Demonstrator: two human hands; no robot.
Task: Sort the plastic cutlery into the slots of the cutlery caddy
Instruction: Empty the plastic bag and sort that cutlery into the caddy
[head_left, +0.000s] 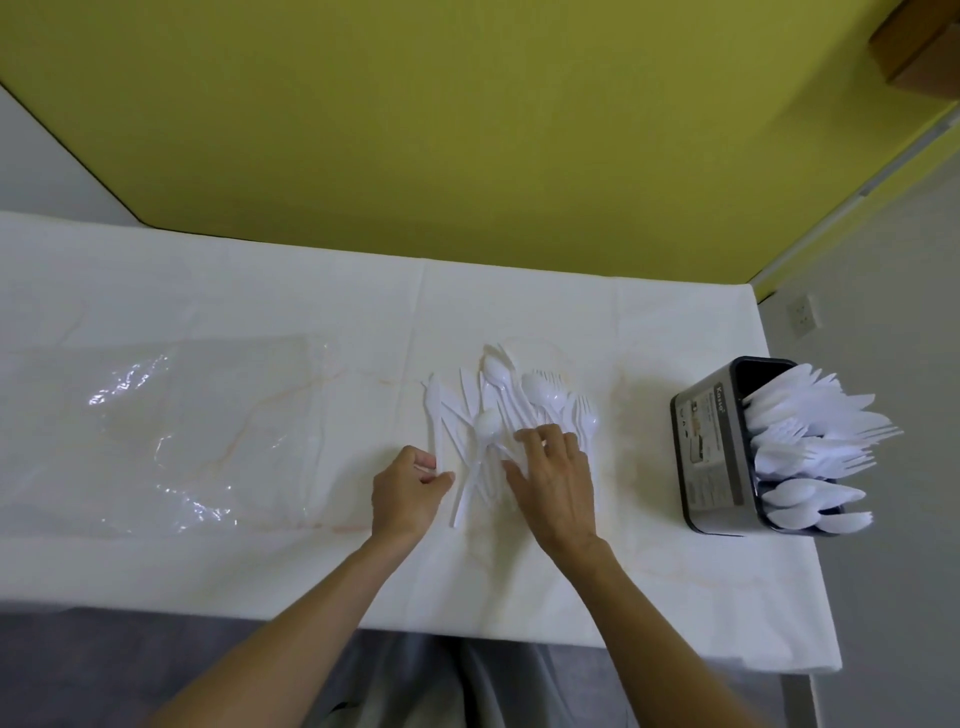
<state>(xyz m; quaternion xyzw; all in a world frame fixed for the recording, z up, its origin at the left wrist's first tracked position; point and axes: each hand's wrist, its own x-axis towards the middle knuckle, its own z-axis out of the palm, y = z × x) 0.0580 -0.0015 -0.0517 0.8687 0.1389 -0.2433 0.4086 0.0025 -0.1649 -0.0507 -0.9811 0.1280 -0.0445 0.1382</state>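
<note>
Two bare hands are working at a loose heap of white plastic cutlery (498, 415) in the middle of the table. The left hand (408, 491) sits at the heap's left edge with fingers curled in and thumb pinching toward them, looks like it's nipping a knife handle, though honestly it's hard to tell what exactly is caught in there. The right hand (556, 478) is spread flat and open, fingers fanned over the near ends of the spoons and forks, pressing on them rather than gripping anything.

Off to the right, well apart from the heap, sits a dark cutlery caddy (709, 447) near the table edge, already stuffed with white knives, forks and spoons in separate slots. Far left there's a crinkly clear plastic bag (171, 431) lying flat on the white marble-look tablecloth (311, 312).
</note>
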